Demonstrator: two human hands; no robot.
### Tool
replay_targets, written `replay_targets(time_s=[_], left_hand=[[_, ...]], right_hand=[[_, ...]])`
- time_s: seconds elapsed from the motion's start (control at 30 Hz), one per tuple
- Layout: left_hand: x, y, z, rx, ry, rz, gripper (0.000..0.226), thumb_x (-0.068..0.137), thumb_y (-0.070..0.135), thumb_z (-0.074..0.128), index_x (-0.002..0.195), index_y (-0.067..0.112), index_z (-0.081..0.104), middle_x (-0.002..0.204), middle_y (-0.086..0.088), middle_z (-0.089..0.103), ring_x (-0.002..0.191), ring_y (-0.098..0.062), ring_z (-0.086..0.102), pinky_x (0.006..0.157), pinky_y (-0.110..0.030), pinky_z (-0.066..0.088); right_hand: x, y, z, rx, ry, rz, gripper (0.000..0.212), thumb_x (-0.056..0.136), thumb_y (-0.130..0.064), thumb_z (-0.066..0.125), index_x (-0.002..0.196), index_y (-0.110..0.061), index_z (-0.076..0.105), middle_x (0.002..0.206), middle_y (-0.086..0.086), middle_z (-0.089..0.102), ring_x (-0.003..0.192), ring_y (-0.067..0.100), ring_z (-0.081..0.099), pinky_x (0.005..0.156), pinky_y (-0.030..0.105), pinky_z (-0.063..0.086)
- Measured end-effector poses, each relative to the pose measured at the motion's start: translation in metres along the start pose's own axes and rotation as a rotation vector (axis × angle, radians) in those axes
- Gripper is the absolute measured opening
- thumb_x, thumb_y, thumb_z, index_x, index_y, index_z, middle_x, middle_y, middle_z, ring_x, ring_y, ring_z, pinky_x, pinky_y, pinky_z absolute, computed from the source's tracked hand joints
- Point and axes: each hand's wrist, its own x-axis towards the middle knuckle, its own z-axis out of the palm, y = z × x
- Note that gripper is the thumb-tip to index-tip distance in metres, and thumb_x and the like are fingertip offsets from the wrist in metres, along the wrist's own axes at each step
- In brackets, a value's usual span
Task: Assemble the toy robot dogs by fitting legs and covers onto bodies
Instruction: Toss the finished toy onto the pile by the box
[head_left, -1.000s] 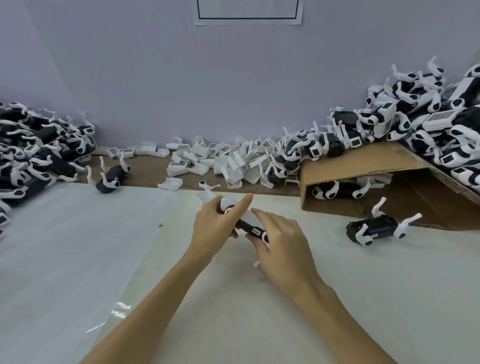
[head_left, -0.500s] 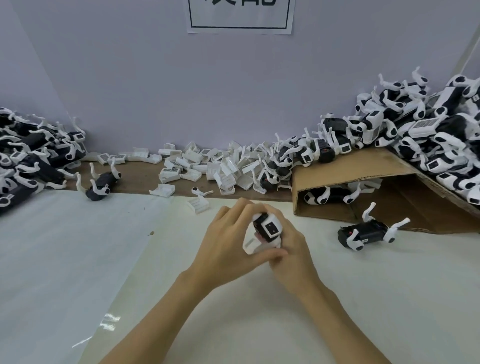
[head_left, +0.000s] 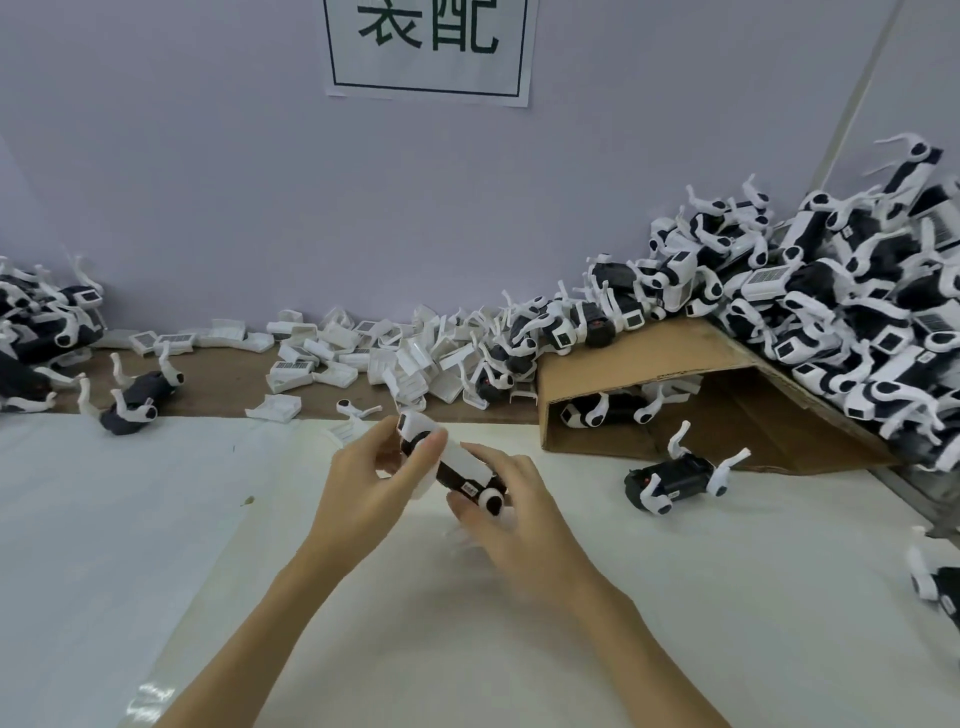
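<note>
I hold one toy dog (head_left: 451, 462) in the middle of the frame. My left hand (head_left: 371, 480) pinches its white cover (head_left: 457, 452); my right hand (head_left: 511, 512) grips the back end. I think the cover needs one firm push to snap on.

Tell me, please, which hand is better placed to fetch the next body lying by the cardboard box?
The right hand: that body lies on its side of the table, while the left hand is further away.
</note>
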Motion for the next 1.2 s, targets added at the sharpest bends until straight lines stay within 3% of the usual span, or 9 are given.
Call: replay_targets(time_s=[0.1, 0.2, 0.3, 0.43, 0.5, 0.57, 0.73, 1.0, 1.2], left_hand=[[0.006, -0.009, -0.014, -0.152, -0.046, -0.134, 0.055, 0.086, 0.077, 0.058, 0.099, 0.027, 0.079, 0.090, -0.007, 0.079, 0.081, -0.026, 0.074, 0.088, -0.037, 0.054], [0.009, -0.022, -0.025, -0.182, -0.162, -0.234, 0.062, 0.088, 0.086, 0.050, 0.117, 0.037, 0.075, 0.108, -0.005, 0.080, 0.105, -0.022, 0.074, 0.105, -0.046, 0.050], [0.016, -0.026, -0.029, -0.350, -0.025, -0.330, 0.079, 0.091, 0.089, 0.040, 0.138, 0.031, 0.065, 0.118, -0.003, 0.078, 0.115, -0.028, 0.071, 0.095, -0.048, 0.054], [0.022, -0.025, -0.038, -0.422, 0.113, -0.302, 0.075, 0.099, 0.077, 0.036, 0.125, 0.016, 0.072, 0.115, -0.018, 0.074, 0.095, -0.032, 0.072, 0.084, -0.049, 0.055], [0.022, -0.025, -0.037, -0.404, 0.099, -0.300, 0.075, 0.101, 0.071, 0.032, 0.122, 0.012, 0.073, 0.113, -0.019, 0.075, 0.093, -0.032, 0.070, 0.083, -0.048, 0.054], [0.022, -0.024, -0.033, -0.370, 0.078, -0.301, 0.074, 0.102, 0.067, 0.033, 0.119, 0.009, 0.075, 0.109, -0.017, 0.076, 0.091, -0.031, 0.069, 0.081, -0.047, 0.055], [0.016, -0.028, -0.022, -0.107, 0.026, -0.286, 0.055, 0.107, 0.056, 0.045, 0.101, 0.013, 0.079, 0.099, -0.004, 0.076, 0.088, -0.021, 0.069, 0.079, -0.042, 0.058], [0.025, -0.046, -0.035, 0.379, 0.296, -0.174, 0.009, 0.104, 0.025, 0.064, 0.101, 0.020, 0.070, 0.106, 0.003, 0.070, 0.100, -0.014, 0.064, 0.083, -0.030, 0.047], [0.075, -0.083, -0.107, 1.076, 0.374, -0.386, 0.044, 0.105, 0.034, 0.058, 0.140, 0.009, 0.052, 0.151, -0.023, 0.036, 0.138, -0.043, 0.034, 0.113, -0.050, 0.028]], right_hand=[[0.001, -0.009, -0.006, 0.352, -0.109, 0.108, 0.038, 0.101, -0.046, 0.064, 0.134, -0.029, 0.063, 0.121, 0.009, 0.066, 0.105, 0.018, 0.070, 0.088, 0.030, 0.060], [0.001, -0.013, -0.011, 0.498, -0.158, 0.220, 0.040, 0.100, -0.040, 0.068, 0.114, -0.003, 0.070, 0.100, 0.018, 0.070, 0.095, 0.040, 0.074, 0.088, 0.049, 0.063], [0.022, -0.026, -0.042, 0.672, -0.178, 0.305, 0.066, 0.100, -0.046, 0.065, 0.119, 0.017, 0.062, 0.103, 0.025, 0.070, 0.087, 0.036, 0.072, 0.082, 0.046, 0.063], [0.074, -0.075, -0.155, 1.291, 0.137, -0.024, 0.082, 0.095, -0.056, 0.063, 0.159, -0.011, 0.037, 0.151, 0.037, 0.040, 0.130, 0.045, 0.058, 0.103, 0.058, 0.055], [0.090, -0.097, -0.195, 1.273, 0.167, -0.085, 0.105, 0.089, -0.069, 0.063, 0.167, -0.025, 0.009, 0.162, 0.034, 0.017, 0.144, 0.058, 0.036, 0.112, 0.067, 0.043], [0.093, -0.102, -0.200, 1.110, 0.152, -0.004, 0.115, 0.082, -0.063, 0.075, 0.167, -0.019, 0.010, 0.161, 0.036, 0.025, 0.138, 0.055, 0.047, 0.109, 0.061, 0.049], [0.064, -0.051, -0.101, 1.040, -0.059, 0.222, 0.048, 0.105, -0.034, 0.061, 0.141, -0.002, 0.056, 0.133, 0.024, 0.068, 0.116, 0.034, 0.071, 0.094, 0.041, 0.061], [0.028, -0.002, 0.019, 1.144, -0.113, 0.498, 0.040, 0.102, -0.029, 0.060, 0.126, 0.000, 0.072, 0.099, 0.014, 0.074, 0.083, 0.025, 0.073, 0.076, 0.034, 0.061], [0.037, 0.002, 0.022, 1.208, -0.179, 0.474, 0.043, 0.093, -0.033, 0.063, 0.119, -0.002, 0.076, 0.092, 0.013, 0.068, 0.074, 0.023, 0.067, 0.071, 0.032, 0.057]])
